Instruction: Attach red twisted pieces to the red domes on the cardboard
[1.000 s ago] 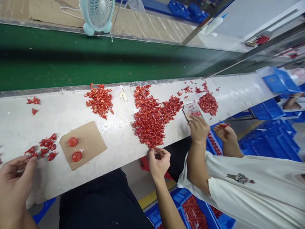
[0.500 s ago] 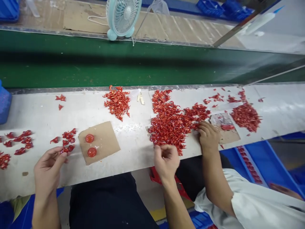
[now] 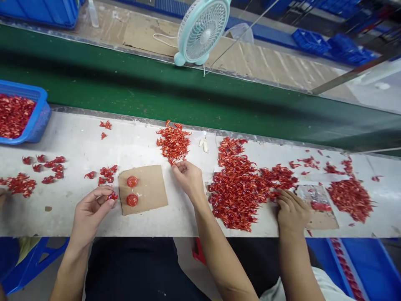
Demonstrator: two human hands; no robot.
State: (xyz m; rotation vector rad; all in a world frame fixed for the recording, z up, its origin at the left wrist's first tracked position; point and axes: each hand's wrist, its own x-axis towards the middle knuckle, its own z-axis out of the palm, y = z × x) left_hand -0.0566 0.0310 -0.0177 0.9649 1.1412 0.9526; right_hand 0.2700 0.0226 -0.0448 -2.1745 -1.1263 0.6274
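My left hand pinches a small red plastic piece with a bluish spot between thumb and fingertips, just left of the cardboard sheet. Two round red discs lie on that cardboard, one behind the other. My right hand reaches over the table with thumb and finger together at the near edge of a small pile of pointed red pieces. It closes on one of them there, partly hidden by the fingers. A few joined red pieces lie beyond my left hand.
A large heap of red pieces lies to the right, where a co-worker's hand works. Farther right is another red pile. A blue basket of red pieces stands at left. A fan sits on the ledge behind.
My right hand has moved left and away from me, from the large heap's near edge to the small pile. My left hand still pinches its piece, now closer to the cardboard. The view has shifted.
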